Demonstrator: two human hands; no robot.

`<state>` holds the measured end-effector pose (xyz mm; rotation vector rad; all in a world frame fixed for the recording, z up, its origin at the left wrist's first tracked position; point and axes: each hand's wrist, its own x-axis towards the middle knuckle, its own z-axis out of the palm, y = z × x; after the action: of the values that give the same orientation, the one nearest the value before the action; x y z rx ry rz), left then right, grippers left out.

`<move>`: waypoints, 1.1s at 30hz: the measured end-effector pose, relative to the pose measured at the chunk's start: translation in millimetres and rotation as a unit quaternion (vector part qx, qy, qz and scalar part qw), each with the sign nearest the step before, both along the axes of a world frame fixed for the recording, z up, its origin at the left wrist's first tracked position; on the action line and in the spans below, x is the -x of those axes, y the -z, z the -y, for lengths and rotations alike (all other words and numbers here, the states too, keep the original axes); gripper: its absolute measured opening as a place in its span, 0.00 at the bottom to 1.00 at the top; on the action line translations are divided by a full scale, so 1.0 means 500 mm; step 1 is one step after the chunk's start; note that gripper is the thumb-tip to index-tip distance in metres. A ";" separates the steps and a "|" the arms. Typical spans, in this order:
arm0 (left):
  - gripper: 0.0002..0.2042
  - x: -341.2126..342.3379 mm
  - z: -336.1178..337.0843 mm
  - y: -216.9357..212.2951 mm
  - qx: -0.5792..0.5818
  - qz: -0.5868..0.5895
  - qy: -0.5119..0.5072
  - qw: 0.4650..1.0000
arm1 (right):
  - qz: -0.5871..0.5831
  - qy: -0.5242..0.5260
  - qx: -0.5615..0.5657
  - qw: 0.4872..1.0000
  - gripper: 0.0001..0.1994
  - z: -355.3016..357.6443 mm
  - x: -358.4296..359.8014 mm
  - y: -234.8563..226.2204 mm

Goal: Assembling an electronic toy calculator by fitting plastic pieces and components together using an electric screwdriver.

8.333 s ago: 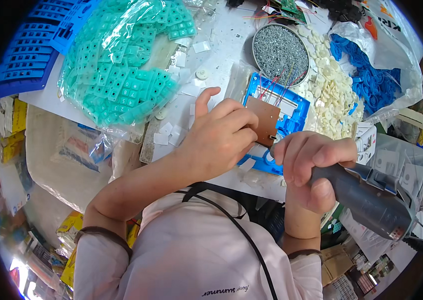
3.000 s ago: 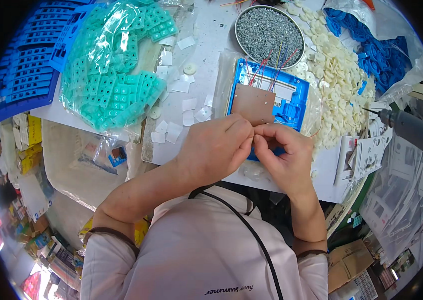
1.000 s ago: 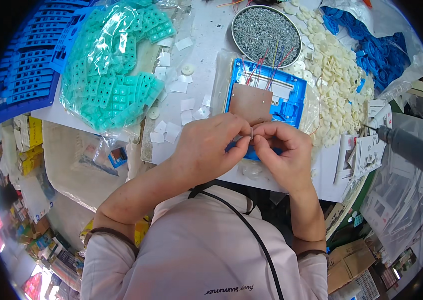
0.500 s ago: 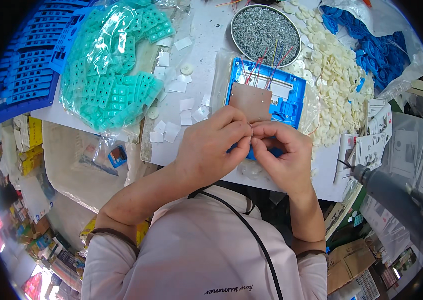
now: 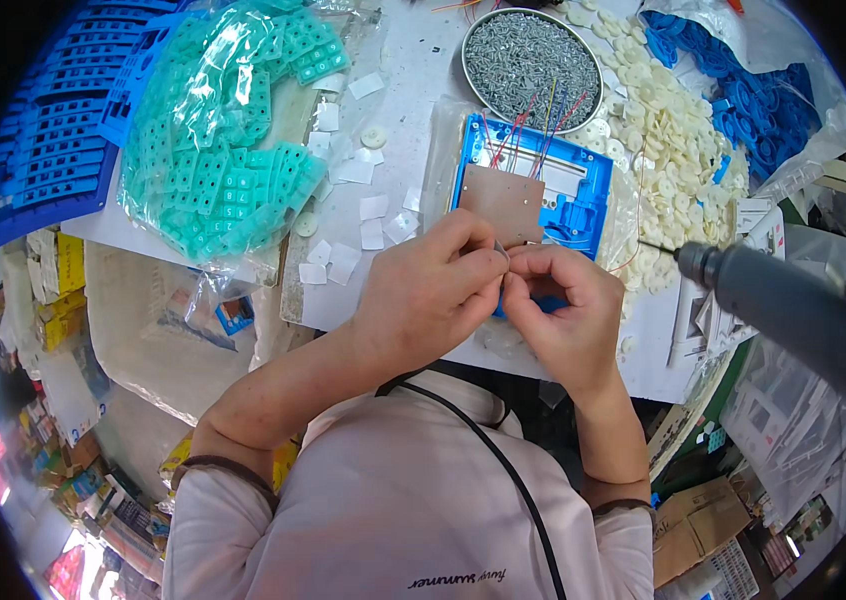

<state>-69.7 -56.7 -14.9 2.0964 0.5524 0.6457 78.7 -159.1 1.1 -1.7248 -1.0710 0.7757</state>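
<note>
My left hand [image 5: 433, 275] and my right hand [image 5: 573, 300] meet fingertip to fingertip at the near edge of a blue plastic housing [image 5: 595, 205]. Both are closed in a pinch around something thin and small, mostly covered by the fingers; its kind cannot be made out. Just beyond the fingertips a brown circuit board [image 5: 499, 205] lies over the left part of the housing. Red, yellow and dark wires [image 5: 518, 140] rise from the board's far edge. The fingers and palms hide the housing's near side.
A round dish of screws [image 5: 528, 65] stands behind the housing. Cream plastic discs [image 5: 658, 150] spread to its right, near blue parts [image 5: 763, 110] in a bag. Bagged green keypads [image 5: 233, 180] lie left, beside white paper squares [image 5: 373, 208]. A grey electric screwdriver [image 5: 763, 285] hangs at right.
The electric screwdriver has swung up and to the left, over the table's right edge. Both hands keep nearly the same place, with only slight finger movement.
</note>
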 end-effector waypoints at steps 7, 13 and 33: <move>0.09 0.002 -0.004 -0.001 0.020 -0.006 -0.011 1.000 | 0.001 -0.007 -0.008 1.000 0.05 -0.002 0.000 0.002; 0.09 0.002 -0.003 0.002 0.018 0.000 -0.012 1.000 | -0.009 0.005 0.005 1.000 0.05 -0.002 0.005 0.001; 0.13 -0.004 -0.097 -0.055 0.548 -0.144 0.061 0.822 | 0.266 -0.164 -0.179 0.933 0.15 -0.008 -0.025 0.024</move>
<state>-67.8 -8.2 12.8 1.0896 0.7169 -0.1197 91.3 -155.1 -11.0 -1.4845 -1.7842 0.2695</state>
